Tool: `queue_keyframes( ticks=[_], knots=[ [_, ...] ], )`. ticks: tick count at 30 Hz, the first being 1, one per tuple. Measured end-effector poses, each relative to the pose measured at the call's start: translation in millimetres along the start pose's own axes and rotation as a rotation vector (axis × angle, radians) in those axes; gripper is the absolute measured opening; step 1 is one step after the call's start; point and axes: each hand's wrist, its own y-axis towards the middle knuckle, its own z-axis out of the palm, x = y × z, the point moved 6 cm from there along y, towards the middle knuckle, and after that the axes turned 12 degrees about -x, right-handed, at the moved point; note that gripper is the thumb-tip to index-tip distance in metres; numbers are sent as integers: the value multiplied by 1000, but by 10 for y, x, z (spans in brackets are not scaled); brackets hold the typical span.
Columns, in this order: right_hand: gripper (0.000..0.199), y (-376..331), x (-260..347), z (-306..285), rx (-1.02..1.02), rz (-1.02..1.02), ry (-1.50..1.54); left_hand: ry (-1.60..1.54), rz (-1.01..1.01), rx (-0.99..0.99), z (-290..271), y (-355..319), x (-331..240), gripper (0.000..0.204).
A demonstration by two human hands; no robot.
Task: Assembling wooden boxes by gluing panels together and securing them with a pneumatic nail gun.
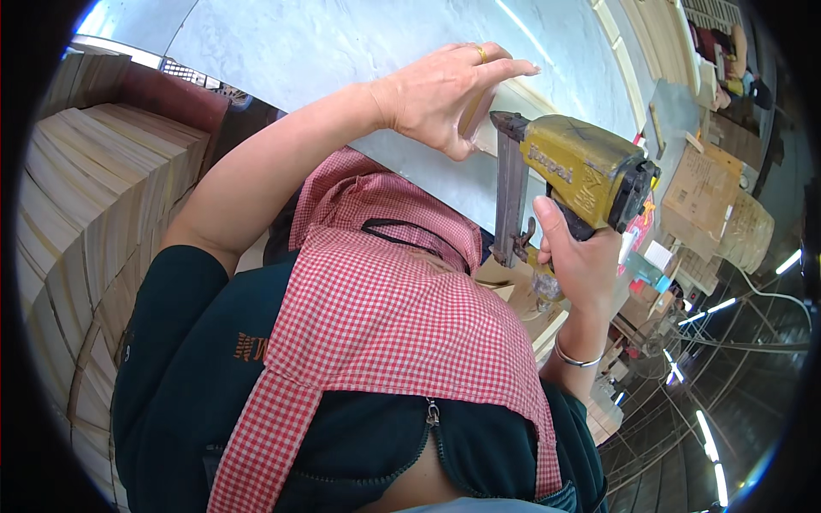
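Observation:
My left hand (440, 94), with a ring on one finger, reaches up over a grey table top (299, 43). It pinches a small wooden piece (475, 113) against a pale wooden strip (526, 92) that lies on the table. My right hand (581, 261), with a bangle at the wrist, grips the handle of a yellow nail gun (581, 171). The gun's dark metal magazine (510, 192) and nose point at the strip just beside my left fingers. A red-checked scarf (385, 316) over a dark green jacket fills the lower middle of the view.
Tall stacks of cut pale wooden boards (85, 222) rise on the left. More wooden strips (633, 77) lie farther along the table. Cardboard boxes (705, 192) and small packages are piled on the right. Another person (735, 51) is at the far top right.

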Motion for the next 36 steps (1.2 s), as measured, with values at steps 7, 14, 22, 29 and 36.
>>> queue_keyframes(
  ticks=[7,14,22,29,36],
  knots=[
    [27,78,49,14,21,-148,-88,-1,-26,21,41,-8,34,112],
    [29,206,175,-42,55,-228,-76,0,-26,-4,11,-60,46,112],
    [26,407,248,-175,-21,-72,-32,-307,-707,-79,25,-48,270,76],
    [32,538,200,-135,16,-63,-15,-362,-985,-31,83,23,214,44],
    [32,619,214,-112,40,-58,-6,-402,-1086,-89,199,-19,270,34]
  ],
)
